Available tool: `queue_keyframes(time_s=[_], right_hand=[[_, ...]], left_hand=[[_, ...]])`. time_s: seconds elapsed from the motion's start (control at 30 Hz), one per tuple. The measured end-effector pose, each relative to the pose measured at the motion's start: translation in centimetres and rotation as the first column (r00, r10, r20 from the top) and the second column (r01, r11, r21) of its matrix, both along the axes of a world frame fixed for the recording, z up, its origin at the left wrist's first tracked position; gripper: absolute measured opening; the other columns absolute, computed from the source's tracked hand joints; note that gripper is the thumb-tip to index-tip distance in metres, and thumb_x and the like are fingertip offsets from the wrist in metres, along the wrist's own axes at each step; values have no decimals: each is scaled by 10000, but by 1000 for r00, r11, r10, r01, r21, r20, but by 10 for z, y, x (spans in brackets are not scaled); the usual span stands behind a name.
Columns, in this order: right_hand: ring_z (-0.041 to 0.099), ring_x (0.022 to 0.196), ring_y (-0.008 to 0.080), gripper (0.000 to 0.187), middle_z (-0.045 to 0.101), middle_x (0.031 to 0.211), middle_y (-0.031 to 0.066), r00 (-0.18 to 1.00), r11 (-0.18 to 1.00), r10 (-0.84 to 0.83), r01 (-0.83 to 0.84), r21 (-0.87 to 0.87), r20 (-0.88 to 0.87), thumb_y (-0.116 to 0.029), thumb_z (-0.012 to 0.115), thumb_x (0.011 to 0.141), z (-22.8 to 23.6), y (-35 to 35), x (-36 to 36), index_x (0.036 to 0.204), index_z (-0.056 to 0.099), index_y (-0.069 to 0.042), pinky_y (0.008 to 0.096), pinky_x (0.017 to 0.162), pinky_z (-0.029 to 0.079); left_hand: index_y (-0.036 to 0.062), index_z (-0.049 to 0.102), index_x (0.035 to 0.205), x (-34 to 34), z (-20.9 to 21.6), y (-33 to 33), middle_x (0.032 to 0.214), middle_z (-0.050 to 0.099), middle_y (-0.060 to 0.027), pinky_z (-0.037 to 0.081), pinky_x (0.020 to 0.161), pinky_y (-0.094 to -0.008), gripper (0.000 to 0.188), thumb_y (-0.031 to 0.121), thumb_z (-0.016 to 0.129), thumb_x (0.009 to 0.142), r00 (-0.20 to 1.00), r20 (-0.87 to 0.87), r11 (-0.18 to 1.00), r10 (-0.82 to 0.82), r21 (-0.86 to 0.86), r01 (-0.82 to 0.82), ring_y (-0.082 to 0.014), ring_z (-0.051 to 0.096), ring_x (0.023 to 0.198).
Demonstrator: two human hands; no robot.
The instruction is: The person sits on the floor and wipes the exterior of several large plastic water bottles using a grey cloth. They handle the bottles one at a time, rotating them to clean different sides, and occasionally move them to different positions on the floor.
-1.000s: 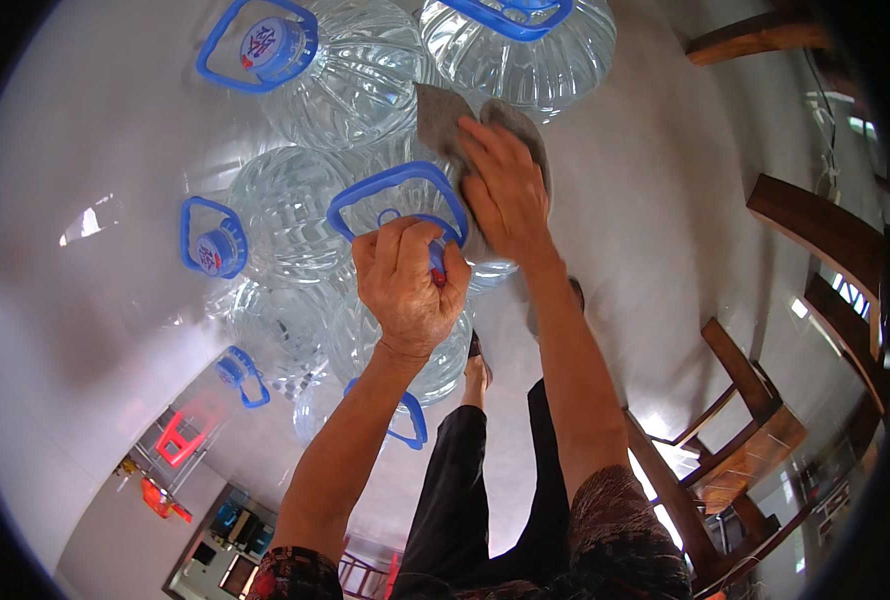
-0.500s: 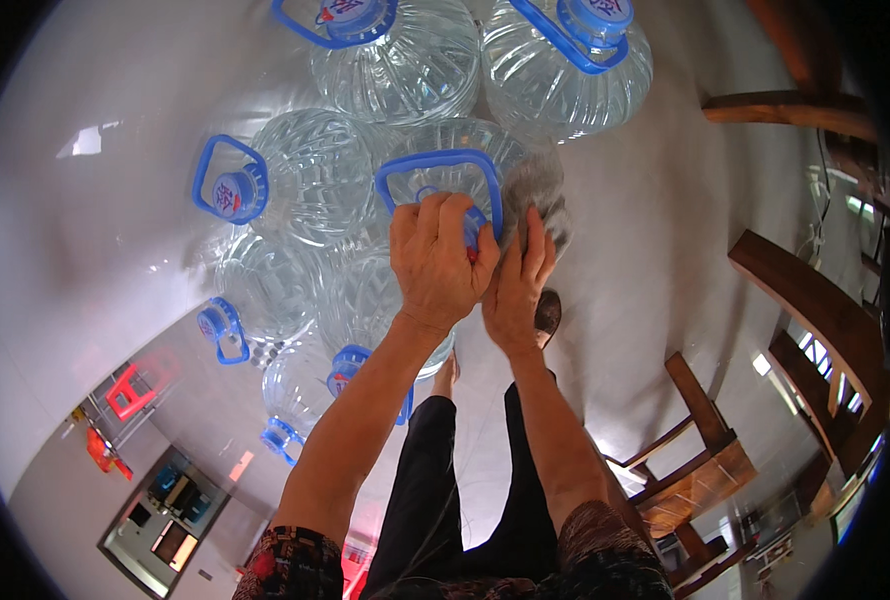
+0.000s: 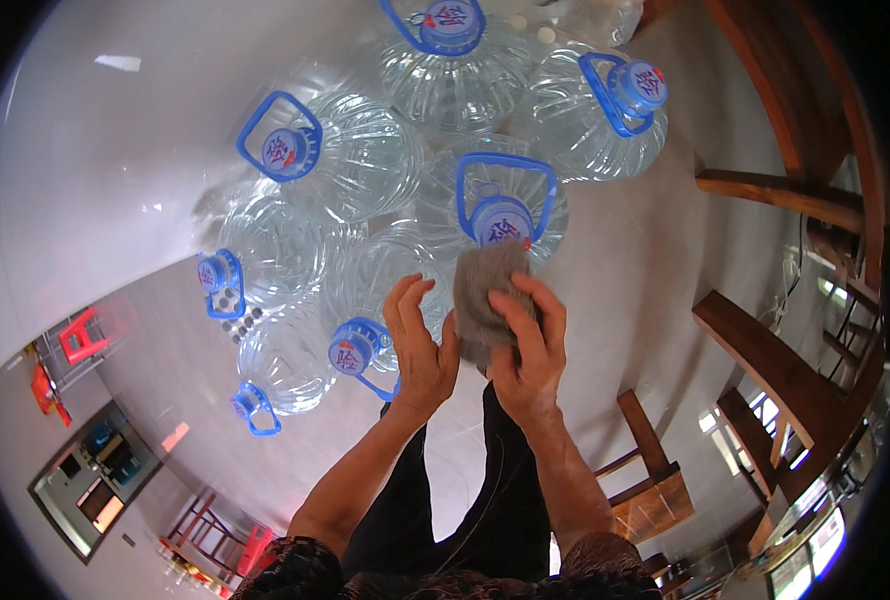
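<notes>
My right hand is closed on a folded grey-brown cloth, its fingers pressed onto the top face. Just left of the cloth, my left hand holds nothing; its fingers are curved and apart. Beyond the cloth stands a large clear water bottle with a blue cap and a raised blue handle; the cloth covers the near edge of that cap. Close to my left hand is another clear bottle, its blue cap tilted toward me.
Several more clear bottles with blue handles stand close together ahead and left, among them one bottle at the back and one bottle at the back right. Wooden furniture lines the right side. A red stool is at the far left.
My left hand has come off the bottle's cap and handle and drawn back toward me. The cloth has come back in my right hand. The bottles now appear shifted in view.
</notes>
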State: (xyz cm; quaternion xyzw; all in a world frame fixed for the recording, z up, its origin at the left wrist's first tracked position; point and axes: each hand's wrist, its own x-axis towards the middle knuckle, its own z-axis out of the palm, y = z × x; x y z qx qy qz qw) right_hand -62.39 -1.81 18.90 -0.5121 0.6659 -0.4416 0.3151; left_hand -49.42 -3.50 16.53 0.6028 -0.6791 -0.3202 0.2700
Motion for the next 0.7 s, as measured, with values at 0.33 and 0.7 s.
queue_keyframes(time_s=[0.33,0.7], right_hand=[[401,1239,214,458,462,1341,56,20,851,292,-461,250,-956,-189,516,824,-115,-36,39,1245,552,-13,386,979,332],[484,1117,336,416,511,1158,130,974,916,212,-227,329,83,51,554,749,-87,16,40,1153,527,-41,386,930,428]], left_hand=[[21,314,1383,4,-8,-15,1386,360,-149,281,1053,-359,490,233,467,969,800,-353,842,486,435,-320,-249,339,1287],[96,280,1434,14,-18,-17,1379,373,-100,402,975,-362,618,491,380,970,348,-274,268,896,961,68,-228,369,1272]])
